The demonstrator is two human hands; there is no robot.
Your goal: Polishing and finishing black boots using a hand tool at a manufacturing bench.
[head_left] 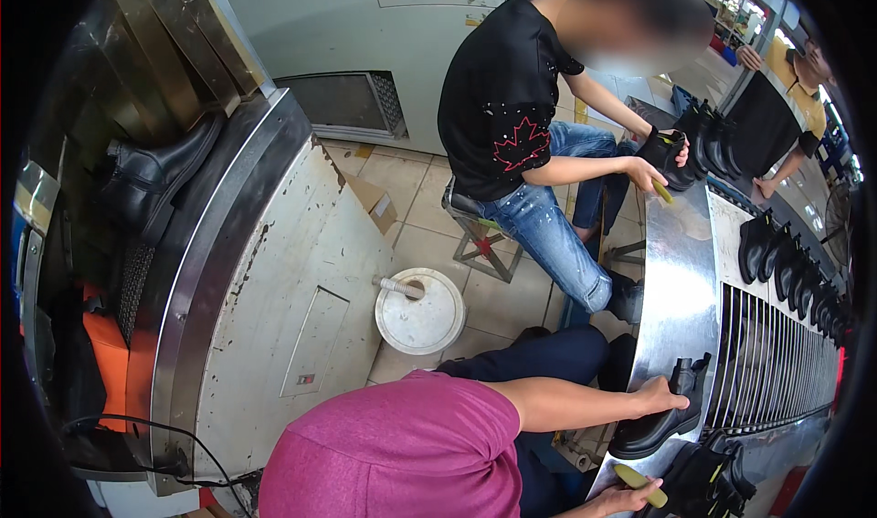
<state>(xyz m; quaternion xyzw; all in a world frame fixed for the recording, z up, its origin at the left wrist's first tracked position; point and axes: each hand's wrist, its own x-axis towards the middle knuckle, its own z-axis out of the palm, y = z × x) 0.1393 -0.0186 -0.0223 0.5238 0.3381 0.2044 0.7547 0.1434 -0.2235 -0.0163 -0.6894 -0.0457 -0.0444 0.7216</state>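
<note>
My left hand (661,396) is closed on the upper of a black ankle boot (644,434), its fingers gripping near the ankle. The boot rests on the metal worktop (683,271), toe toward me and pull loop up. Lower down, my right hand (630,498) grips a slim yellow-green tool (630,478) with rounded ends; its exact kind I cannot make out. Beside that hand, several black boots (694,477) stand close together on the worktop, partly cut off by the lower picture edge.
Across from me a seated co-worker (512,107) holds a black boot (665,157) and a similar tool (662,192). A slatted conveyor (767,363) runs along the right, with a row of boots (790,267) beyond. A white lidded bucket (420,322) stands on the floor. Another boot (160,171) sits in the machine at left.
</note>
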